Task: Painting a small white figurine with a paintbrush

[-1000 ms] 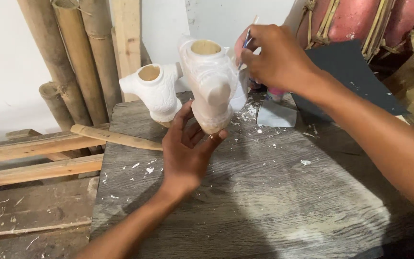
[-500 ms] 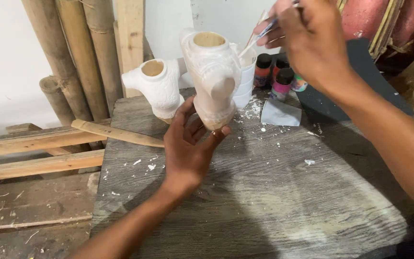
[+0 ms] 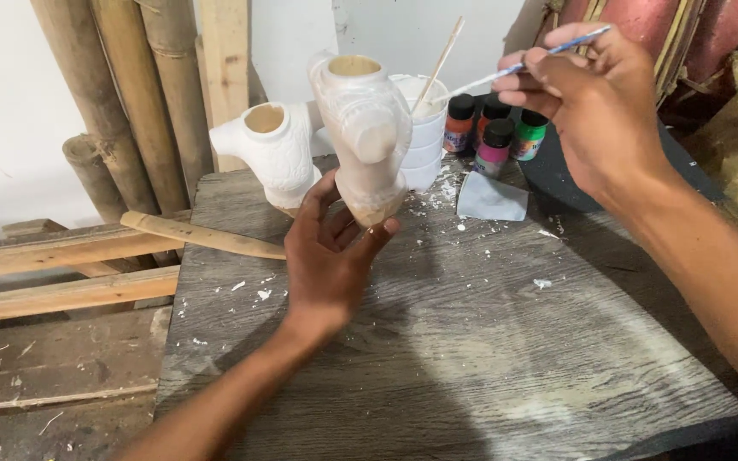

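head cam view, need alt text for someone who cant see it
A person's left hand holds a cream moulded figure upright over a grey wooden table, while the right hand holds a thin paintbrush above small paint bottles. A second white figure, stacked white cups and bamboo poles stand behind.

We found the near and right stretch of the grey board [image 3: 489,358] bare except for white flecks, so a hand could pass freely there. The far edge was crowded: a second white figure [image 3: 273,154], the stacked white cups [image 3: 424,141] with a stick, four small paint bottles [image 3: 495,132] and a pale scrap [image 3: 490,198] stood close together. On the left, a bamboo piece [image 3: 202,235] lay across the board's corner, with bamboo poles [image 3: 121,94] blocking behind.
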